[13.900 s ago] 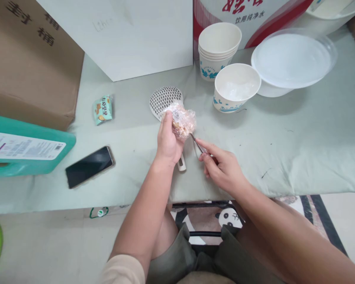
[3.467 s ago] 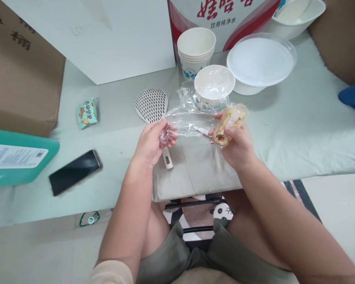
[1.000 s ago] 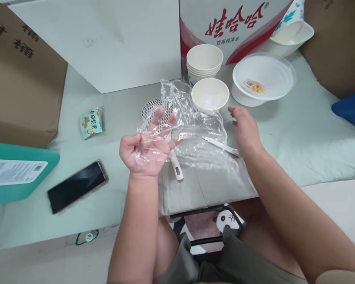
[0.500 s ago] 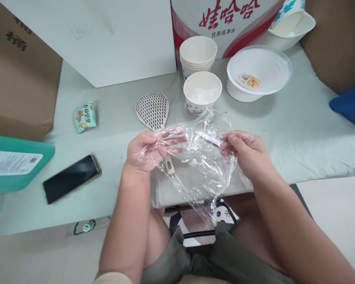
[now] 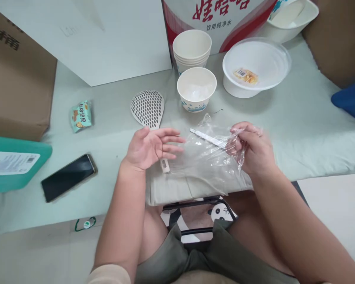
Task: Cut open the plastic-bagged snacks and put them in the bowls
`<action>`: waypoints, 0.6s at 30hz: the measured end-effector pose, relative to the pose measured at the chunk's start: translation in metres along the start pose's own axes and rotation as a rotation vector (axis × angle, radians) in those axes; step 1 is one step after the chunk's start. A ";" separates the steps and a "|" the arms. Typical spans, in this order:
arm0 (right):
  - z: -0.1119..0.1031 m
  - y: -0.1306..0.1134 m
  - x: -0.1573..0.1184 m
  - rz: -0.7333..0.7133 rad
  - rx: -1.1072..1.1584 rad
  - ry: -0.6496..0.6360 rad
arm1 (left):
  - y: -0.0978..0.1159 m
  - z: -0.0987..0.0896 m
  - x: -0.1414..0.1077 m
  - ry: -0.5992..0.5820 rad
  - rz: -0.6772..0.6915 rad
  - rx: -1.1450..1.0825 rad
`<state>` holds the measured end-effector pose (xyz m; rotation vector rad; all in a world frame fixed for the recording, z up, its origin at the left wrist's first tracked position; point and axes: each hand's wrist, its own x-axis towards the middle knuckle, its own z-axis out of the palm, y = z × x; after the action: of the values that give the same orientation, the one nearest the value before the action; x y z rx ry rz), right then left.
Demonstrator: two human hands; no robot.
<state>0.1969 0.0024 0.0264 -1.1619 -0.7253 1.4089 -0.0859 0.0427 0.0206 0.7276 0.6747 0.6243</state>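
Observation:
My left hand point(image 5: 150, 148) is open, palm up, with its fingers spread over the handle of a pale slotted skimmer point(image 5: 148, 106). To its right, my right hand point(image 5: 254, 152) is closed on a crumpled clear plastic bag or film point(image 5: 204, 165), bunched around the fingers and trailing left over the table edge. A thin whitish strip with a narrow tip point(image 5: 208, 138) points from the right fingers toward the left hand; whether it is held or lies under the plastic I cannot tell. Behind the plastic stands a paper bowl point(image 5: 197, 88).
A stack of paper bowls point(image 5: 192, 45) stands behind, beside a white lidded plastic tub point(image 5: 242, 88). Boxes, including a white one point(image 5: 121, 47), line the back. At left are a phone point(image 5: 69, 177), a small snack packet point(image 5: 81, 116) and a green container point(image 5: 20, 163).
The plastic has come off my left hand, leaving its fingers bare. It is now gathered at my right hand, which has moved slightly right. The view has shifted a little.

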 end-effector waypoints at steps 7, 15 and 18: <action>0.015 0.011 -0.007 0.100 -0.133 -0.080 | -0.011 0.034 0.013 0.119 -0.103 0.151; 0.030 0.014 -0.007 0.142 -0.155 -0.097 | -0.005 0.041 0.013 0.364 0.168 0.178; 0.033 0.014 -0.004 0.110 -0.116 0.012 | -0.003 0.034 0.014 0.492 0.347 0.067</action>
<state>0.1606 0.0018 0.0250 -1.3164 -0.7528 1.4656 -0.0517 0.0373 0.0324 0.7666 1.0348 1.1238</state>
